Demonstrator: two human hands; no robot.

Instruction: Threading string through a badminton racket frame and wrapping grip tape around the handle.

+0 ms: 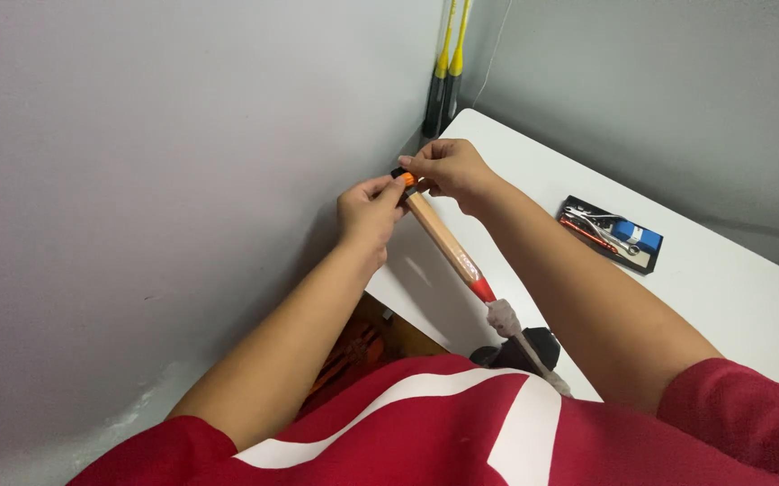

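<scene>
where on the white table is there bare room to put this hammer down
The widest bare patch of the white table lies between the black tool tray and the near right edge. Another runs from the tray to the far corner by the yellow-handled tools. The near left is crowded: both hands, left hand and right hand, hold the wooden-handled hammer there.

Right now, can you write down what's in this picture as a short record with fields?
Left hand: pinches the orange-and-black end of the stick
Right hand: grips the same end
Wooden stick: tan, red lower band, white cord at the bottom
Table: white
Tool tray: black, holds wrenches and a blue item
Corner: two yellow-and-black poles
</scene>
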